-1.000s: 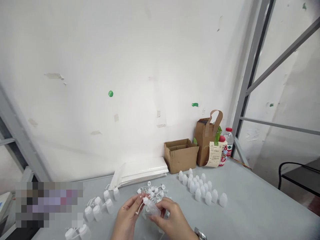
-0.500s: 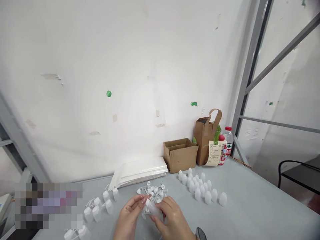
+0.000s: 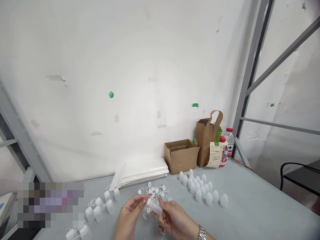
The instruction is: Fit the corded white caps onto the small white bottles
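Low in the view, my right hand (image 3: 175, 220) grips a small translucent white bottle (image 3: 155, 207), its neck tilted up to the left. The fingertips of my left hand (image 3: 130, 218) pinch at that neck, where a small white cap piece sits. Just behind my hands lies a loose pile of white caps with loops (image 3: 153, 192). To the right stands a cluster of several capped white bottles (image 3: 202, 191). More white bottles with loops (image 3: 100, 208) lie to the left on the grey table (image 3: 250, 206).
A flat stack of white bags (image 3: 140, 174) lies against the wall. Beside it are an open cardboard box (image 3: 181, 155), a brown paper bag with a receipt (image 3: 208, 140) and a water bottle (image 3: 229, 141). A grey metal frame (image 3: 250, 76) rises at the right; a chair (image 3: 300, 176) stands beyond the table edge.
My right hand has turned and lifted the bottle a little, so its neck points up toward my left fingertips. The view has shifted slightly.
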Demonstrator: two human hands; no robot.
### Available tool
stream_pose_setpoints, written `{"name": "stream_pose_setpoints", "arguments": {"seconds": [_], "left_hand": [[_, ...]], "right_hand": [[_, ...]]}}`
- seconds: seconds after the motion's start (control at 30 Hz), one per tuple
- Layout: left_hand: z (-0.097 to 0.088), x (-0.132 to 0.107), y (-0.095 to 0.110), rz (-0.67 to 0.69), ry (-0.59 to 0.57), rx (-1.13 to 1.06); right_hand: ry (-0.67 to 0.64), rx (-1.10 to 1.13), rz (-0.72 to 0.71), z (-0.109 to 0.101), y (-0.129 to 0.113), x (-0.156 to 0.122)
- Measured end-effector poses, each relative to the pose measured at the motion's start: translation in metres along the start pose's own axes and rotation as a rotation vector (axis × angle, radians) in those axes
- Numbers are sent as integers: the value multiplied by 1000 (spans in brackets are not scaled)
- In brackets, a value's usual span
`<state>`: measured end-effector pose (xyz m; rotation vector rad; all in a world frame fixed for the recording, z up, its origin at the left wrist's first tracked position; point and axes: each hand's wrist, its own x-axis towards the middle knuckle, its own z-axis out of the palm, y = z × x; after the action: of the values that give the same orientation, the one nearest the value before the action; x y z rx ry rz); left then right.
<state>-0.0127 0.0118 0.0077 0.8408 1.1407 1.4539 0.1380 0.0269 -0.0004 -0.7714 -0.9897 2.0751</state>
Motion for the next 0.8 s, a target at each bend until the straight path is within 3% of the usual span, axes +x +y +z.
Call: {"name": "stream_pose_setpoints", "arguments": {"seconds": [0.13,0.27,0.43,0.57,0.67,0.8], "left_hand": [[1,-3,3,2,15,69],[0,-2,5,9,35,93],[-2,-2,7,-10,26,99],[-1,0,10,26,7,149],[-1,1,9,57,-40,266],[-3,0,5,157,-36,606]], "right_hand": [[103,-110,-83,-4,6,7],[118,-204,-133,-7,13,12],[-18,-178,16,-6,9,7],[-4,-165,21,-1,2,2],[25,-146,-52,0,1,2],[57,-206,-164,-4,3,8]]}}
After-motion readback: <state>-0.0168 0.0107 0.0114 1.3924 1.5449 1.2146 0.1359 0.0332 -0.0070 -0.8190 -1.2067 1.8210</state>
